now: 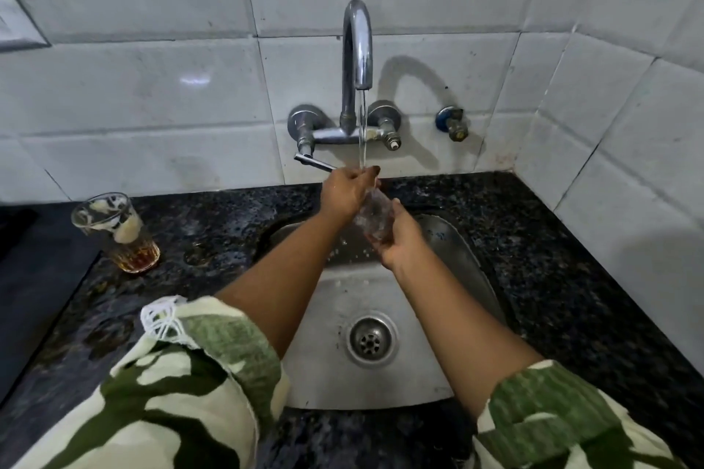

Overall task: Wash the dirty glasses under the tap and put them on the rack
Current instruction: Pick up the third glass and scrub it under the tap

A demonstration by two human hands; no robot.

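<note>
The clear glass (375,215) is held tilted over the far part of the sink (384,373), its mouth turned up toward the tap (357,46) and its base pointing down toward the person. A thin stream of water (362,133) falls from the spout onto the rim end, where the left hand (344,192) grips the glass, fingers curled over its upper part. The right hand (396,238) cups the base from below, fingers wrapped round it, so the glass lies between the two hands, the left one higher and farther, the right one lower and nearer. Both forearms reach forward from camouflage sleeves (183,385) and converge above the basin. The tap's lever handle (314,163) sticks out just beside the left hand's knuckles, and the tiled wall (152,88) stands close behind. Below the hands the steel basin lies open down to the drain (370,340). On the dark speckled counter (552,278), well apart to the left, a dirty glass (116,232) stands upright with foam on its walls and brown liquid at the bottom.
</note>
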